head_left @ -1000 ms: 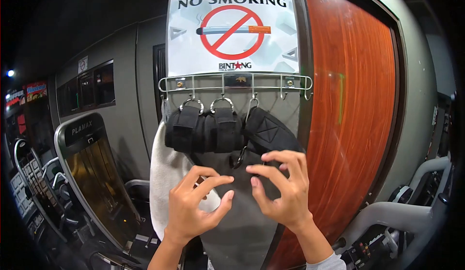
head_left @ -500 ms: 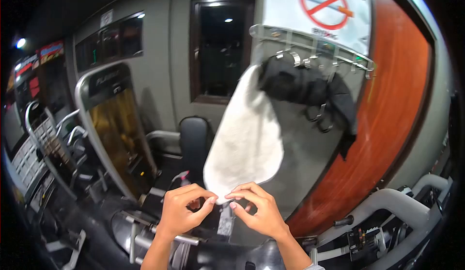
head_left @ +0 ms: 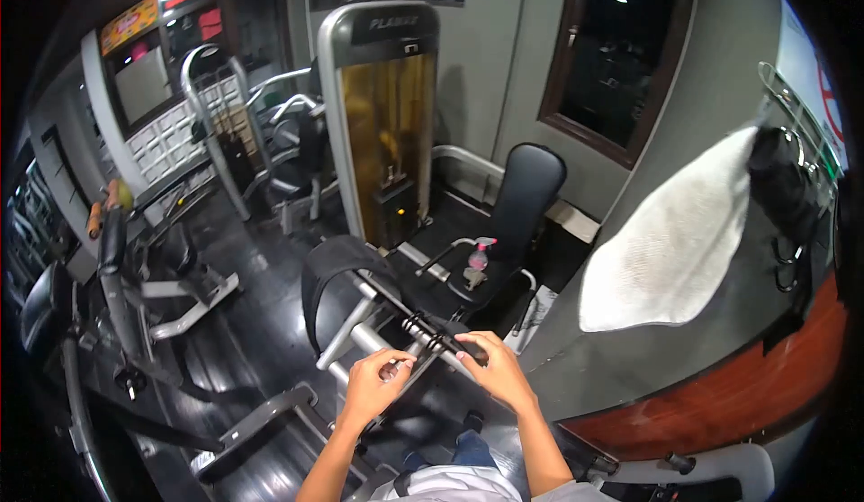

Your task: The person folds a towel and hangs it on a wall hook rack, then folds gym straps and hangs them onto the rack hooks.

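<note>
My left hand [head_left: 378, 383] is held out in front of me, fingers loosely curled and the thumb a little apart from them. Nothing shows in its grasp. To its right, my right hand [head_left: 497, 371] is also open, with thumb and forefinger apart. Both hands appear in front of a machine's metal frame [head_left: 364, 335] with a black-ringed bar [head_left: 427, 333]; whether they touch it I cannot tell. A white towel [head_left: 670, 236] hangs from the wall rack at the right, away from both hands.
A weight-stack machine [head_left: 382, 133] stands ahead beside a black padded seat back [head_left: 531, 187]. On its seat is a pink-topped spray bottle [head_left: 479, 257] with a cloth. Black straps [head_left: 783, 182] hang from the hook rack [head_left: 792, 106]. More gym machines [head_left: 135, 268] line the left.
My view has turned left and down, so the towel and rack now lie far right. My hands, earlier at the towel's lower edge, are now apart from it and spaced slightly wider.
</note>
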{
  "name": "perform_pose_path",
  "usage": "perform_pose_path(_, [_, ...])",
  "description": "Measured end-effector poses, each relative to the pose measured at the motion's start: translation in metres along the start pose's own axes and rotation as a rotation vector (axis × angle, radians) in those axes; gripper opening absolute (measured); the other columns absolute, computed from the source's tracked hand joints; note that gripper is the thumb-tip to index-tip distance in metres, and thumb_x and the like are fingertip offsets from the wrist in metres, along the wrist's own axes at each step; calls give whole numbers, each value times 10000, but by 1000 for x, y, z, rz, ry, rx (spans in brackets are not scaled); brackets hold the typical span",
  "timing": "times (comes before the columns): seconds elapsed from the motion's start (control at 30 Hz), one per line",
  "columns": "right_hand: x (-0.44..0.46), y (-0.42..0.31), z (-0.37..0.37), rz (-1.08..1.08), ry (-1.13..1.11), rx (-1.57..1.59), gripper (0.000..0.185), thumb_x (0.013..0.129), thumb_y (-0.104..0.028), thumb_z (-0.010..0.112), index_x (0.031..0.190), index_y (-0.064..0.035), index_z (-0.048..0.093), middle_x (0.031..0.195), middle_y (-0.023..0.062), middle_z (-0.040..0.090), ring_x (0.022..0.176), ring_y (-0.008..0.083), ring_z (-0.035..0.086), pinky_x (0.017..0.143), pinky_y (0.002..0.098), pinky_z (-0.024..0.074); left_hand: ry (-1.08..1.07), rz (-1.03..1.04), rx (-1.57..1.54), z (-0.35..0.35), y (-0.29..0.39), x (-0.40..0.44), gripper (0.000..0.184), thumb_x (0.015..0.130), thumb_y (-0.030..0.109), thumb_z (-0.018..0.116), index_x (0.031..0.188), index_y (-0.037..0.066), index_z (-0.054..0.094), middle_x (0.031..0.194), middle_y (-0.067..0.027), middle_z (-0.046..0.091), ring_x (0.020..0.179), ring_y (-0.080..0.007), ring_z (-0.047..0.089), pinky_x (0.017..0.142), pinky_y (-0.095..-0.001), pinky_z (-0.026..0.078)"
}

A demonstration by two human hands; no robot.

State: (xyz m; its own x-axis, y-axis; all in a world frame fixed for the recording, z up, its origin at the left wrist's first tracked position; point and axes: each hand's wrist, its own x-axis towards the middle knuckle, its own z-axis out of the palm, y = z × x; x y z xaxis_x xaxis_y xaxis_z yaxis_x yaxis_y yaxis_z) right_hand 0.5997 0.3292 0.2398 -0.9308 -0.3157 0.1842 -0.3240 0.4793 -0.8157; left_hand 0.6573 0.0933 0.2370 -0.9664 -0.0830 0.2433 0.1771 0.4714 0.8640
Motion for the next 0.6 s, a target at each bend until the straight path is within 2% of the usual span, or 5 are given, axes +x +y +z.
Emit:
perform_pose_path(0.13, [20,40,30,21,-40,-61,387,917,-263,695,1255,-75,675,1261,177,656,1183,352,628,1013,415,483,74,-86,-16,5,-32,-13,206,872,124,744,1068,62,744,963,-94,714,721,-166,647,676,-291,521])
perform_pose_path(0.27, [32,60,56,35,-32,-50,394,918,-251,704,1274,-85,668,1237,176,668,1113,355,662,924,423,526,113,-115,-57,22,-56,-6,293,877,83,728,1169,71,700,1058,-100,692,729,-169,637,692,-292,523])
perform_pose_path(0.43, [41,62,50,88,-52,23,350,892,-196,762,1235,-135,719,1170,125,705,989,260,703,802,349,575,141,-132,-59,46,-75,20,412,901,137,724,1301,106,630,1209,-94,647,783,-174,658,716,-307,541])
perform_pose_path(0.5, [45,61,47,141,-100,54,353,883,-202,784,1228,-146,737,1162,105,712,967,205,707,772,324,594,162,-130,-25,52,-75,32,413,899,137,726,1299,107,625,1198,-91,651,788,-199,662,716,-325,544])
perform_pose_path(0.6, [52,66,54,160,-99,127,377,864,-207,806,1224,-123,734,1146,128,713,938,209,713,760,315,603,179,-165,25,58,-75,45,373,900,150,732,1260,115,640,1168,-76,662,790,-221,676,709,-350,546])
